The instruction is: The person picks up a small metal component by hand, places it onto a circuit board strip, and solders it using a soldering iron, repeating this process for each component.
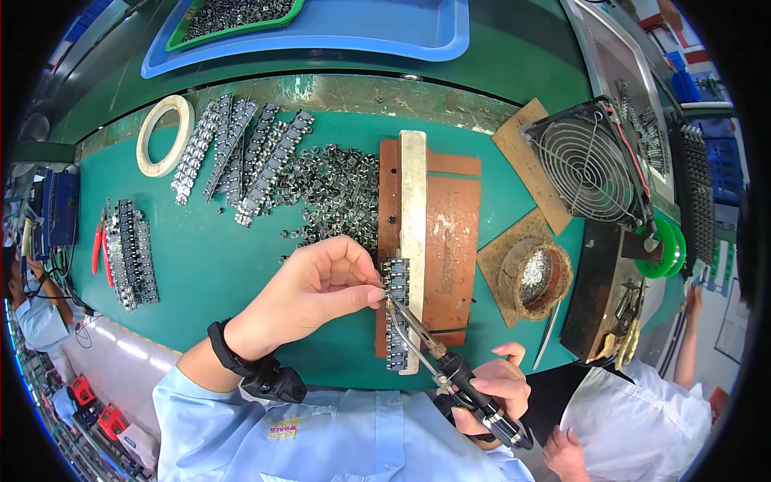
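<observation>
At the near part of a brown block (454, 225) on the green mat (217, 257), a narrow strip of circuit boards (397, 349) lies lengthwise along the left edge of a pale bar (413, 193). The left hand (317, 293) is at this strip, thumb and forefinger pinched together; whether anything sits between them is too small to tell. The right hand (496, 390) is closed around the handle of a soldering iron (456, 376), its tip pointing at the strip beside the left fingertips. Contact between tip and strip cannot be confirmed. The two hands are apart from each other.

Left of the block, small metal parts (337, 193) are heaped loose, with further board strips (277, 165) beyond and a tape roll (143, 136) beside those. Nearer the mat's left end, more strips stand next to a red-handled tool (97, 247).

Right of the block, a round pot (516, 273) holds silvery material; a fan (586, 165) stands behind it, and a green spool (660, 249) to its right. A blue tray (385, 36) at the back carries a filled green tray (241, 33).
</observation>
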Demonstrator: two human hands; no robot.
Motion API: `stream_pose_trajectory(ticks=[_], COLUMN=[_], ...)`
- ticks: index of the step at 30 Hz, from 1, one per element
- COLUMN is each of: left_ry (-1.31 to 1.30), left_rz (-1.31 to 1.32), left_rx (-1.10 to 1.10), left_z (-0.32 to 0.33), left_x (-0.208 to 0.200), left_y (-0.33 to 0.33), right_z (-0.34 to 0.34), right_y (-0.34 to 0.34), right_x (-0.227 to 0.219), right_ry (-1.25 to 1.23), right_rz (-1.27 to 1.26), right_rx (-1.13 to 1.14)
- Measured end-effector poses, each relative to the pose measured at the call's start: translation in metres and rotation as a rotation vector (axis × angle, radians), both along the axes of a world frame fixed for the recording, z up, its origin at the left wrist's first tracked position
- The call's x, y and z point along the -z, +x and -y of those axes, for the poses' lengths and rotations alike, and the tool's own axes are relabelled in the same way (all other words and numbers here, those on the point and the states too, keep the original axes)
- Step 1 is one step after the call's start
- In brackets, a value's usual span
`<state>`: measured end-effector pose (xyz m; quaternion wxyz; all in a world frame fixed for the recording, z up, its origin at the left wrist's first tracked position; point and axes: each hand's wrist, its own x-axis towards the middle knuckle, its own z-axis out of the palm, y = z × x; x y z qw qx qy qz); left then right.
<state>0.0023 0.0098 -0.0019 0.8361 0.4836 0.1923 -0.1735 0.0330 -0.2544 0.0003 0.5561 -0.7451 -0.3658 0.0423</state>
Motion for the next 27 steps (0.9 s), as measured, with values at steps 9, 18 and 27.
stream_pose_trajectory(ticks=[9, 18, 27], left_ry=[0.016, 0.019, 0.019], left_rz=[0.003, 0.005, 0.019], left_rx=[-0.004, -0.014, -0.013], left_z=[0.000, 0.001, 0.002], left_x=[0.000, -0.001, 0.000], left_y=[0.000, 0.000, -0.001], right_z=[-0.002, 0.001, 0.006], right_y=[0.003, -0.006, -0.009], right_x=[-0.002, 0.004, 0.013], right_ry=[-0.026, 0.118, 0.107], right_rz=[0.041, -0.032, -0.029], right_rx=[-0.022, 0.106, 0.172])
